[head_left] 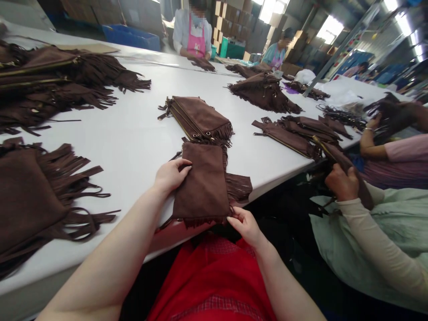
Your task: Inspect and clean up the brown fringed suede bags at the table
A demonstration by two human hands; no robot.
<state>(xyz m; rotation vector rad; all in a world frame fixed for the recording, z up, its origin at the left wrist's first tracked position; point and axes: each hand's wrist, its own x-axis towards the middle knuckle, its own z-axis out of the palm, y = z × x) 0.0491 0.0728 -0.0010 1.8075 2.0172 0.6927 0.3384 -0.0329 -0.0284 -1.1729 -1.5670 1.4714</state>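
Currently, a brown bag (202,183) is held at the near edge of the bench (127,129), partly overhanging it. Its upper left side is gripped by the left hand (172,174), fingertips laid on the brown face; the remaining fingers are hidden. Its lower right corner is pinched between thumb and fingers of the right hand (245,225). Fringe (239,187) is spread out from the bag's right side. A zipped bag (200,116) is laid just beyond, its fringe close to the held bag's top edge. A fringed bag (26,187) is placed toward the near edge, left, with a pile of bags (67,67) stacked behind it. More bags (297,133) are heaped along the near edge, right; another heap (264,91) is set farther back. At right, another dark bag (359,185) is held by a co-worker's hand (343,183), clear of the bench edge. A pink apron (196,38) is worn by a person at the far edge. A blue bin (132,38) is seen past the far edge, left; boxes (230,20) are stacked in the background.
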